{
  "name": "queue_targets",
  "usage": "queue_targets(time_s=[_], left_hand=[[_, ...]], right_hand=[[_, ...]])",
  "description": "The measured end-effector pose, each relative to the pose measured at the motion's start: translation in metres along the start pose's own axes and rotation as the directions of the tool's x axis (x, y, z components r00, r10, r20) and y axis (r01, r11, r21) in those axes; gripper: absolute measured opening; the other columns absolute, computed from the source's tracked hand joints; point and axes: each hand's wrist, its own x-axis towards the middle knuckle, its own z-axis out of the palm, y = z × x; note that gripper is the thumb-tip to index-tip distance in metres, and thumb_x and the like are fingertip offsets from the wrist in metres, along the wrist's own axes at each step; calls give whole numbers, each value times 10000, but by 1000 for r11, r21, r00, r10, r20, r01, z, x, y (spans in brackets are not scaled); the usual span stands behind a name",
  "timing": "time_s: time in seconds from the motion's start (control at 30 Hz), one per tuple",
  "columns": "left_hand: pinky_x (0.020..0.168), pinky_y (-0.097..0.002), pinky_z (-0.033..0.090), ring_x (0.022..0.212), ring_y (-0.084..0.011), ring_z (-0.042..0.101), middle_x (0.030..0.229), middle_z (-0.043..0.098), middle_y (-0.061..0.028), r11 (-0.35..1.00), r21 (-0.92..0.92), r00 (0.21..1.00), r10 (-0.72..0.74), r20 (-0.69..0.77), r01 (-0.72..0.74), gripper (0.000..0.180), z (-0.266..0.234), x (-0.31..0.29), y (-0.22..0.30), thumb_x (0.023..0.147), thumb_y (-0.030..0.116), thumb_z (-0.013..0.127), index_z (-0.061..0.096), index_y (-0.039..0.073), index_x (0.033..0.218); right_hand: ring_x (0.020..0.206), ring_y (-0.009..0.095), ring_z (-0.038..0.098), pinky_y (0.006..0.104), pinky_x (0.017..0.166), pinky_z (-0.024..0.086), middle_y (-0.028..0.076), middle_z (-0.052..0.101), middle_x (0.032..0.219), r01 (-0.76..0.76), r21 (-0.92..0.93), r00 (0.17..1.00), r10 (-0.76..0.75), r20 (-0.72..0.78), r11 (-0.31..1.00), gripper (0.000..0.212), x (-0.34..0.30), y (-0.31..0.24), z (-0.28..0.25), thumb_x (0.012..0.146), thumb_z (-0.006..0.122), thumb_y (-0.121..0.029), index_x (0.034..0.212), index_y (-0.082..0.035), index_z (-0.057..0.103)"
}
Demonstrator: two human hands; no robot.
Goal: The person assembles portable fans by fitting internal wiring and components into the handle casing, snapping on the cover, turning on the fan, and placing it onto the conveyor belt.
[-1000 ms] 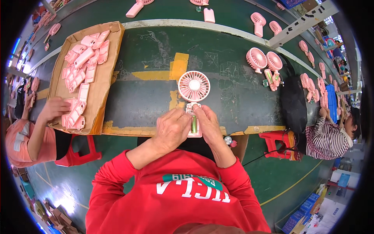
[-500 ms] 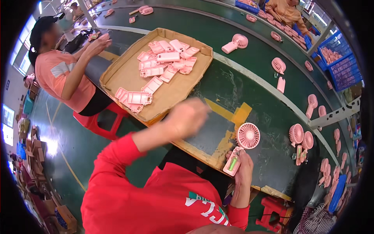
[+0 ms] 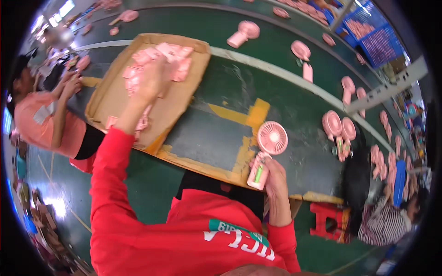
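Observation:
My right hand (image 3: 276, 178) is closed round the handle of a pink handheld fan (image 3: 272, 138) at the table's near edge. The handle lies open-faced, showing a green cylinder, likely a battery (image 3: 258, 174), inside; the round grille head points away from me. My left arm stretches out to a shallow cardboard box (image 3: 195, 78) on the left. Over the heap of pink plastic handle covers (image 3: 171, 51) in it is my left hand (image 3: 156, 80), blurred, its fingers not clear. More covers lie in the box's near end, partly behind my forearm.
Two pink fans (image 3: 332, 124) with open handles lie to the right. A conveyor belt beyond the table carries several more fans (image 3: 248, 30). Blue crates (image 3: 380, 45) stand at the far right, near a metal post (image 3: 386, 85). A co-worker (image 3: 46, 115) sits at left, another at right.
My left hand has moved left and away, from beside the box to over the heap of covers. My right hand still grips the fan. The whole view has shifted.

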Motion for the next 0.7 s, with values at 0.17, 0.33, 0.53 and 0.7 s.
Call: queue_targets(time_s=[0.17, 0.33, 0.53, 0.7], left_hand=[[671, -315, 449, 713, -177, 569, 748, 560, -132, 958, -260, 972, -57, 228, 117, 180, -42, -11, 84, 891, 143, 515, 556, -16, 965], [714, -301, 463, 791, -161, 589, 837, 623, -107, 741, -574, 623, 274, 733, 349, 204, 8, -60, 137, 881, 174, 538, 585, 1, 979], [805, -384, 467, 922, -323, 580, 1004, 594, -180, 906, -423, 761, 296, 577, -32, 371, 29, -101, 172, 798, 199, 638, 556, -9, 1094], [806, -412, 449, 955, -346, 521, 1074, 532, -184, 979, -144, 840, 197, 505, -143, 592, -5, -139, 190, 681, 253, 745, 499, -37, 1134]], right_hand=[[870, 269, 641, 351, 791, 528, 200, 627, 967, 3, 25, 999, -4, 37, 1000, 328, 7, -3, 4, 916, 484, -170, 1104, 98, 505], [837, 218, 647, 308, 703, 544, 173, 640, 941, 5, 45, 998, -7, 55, 999, 297, 8, 4, -1, 936, 470, -204, 1051, 64, 522], [799, 199, 651, 303, 691, 547, 162, 645, 929, -5, 66, 1000, 3, 24, 998, 284, 6, 8, -2, 951, 475, -224, 1043, 41, 524], [801, 189, 651, 296, 695, 547, 155, 646, 929, -3, 81, 1000, 2, 10, 997, 283, 4, 7, -1, 949, 483, -231, 1044, 33, 520]])
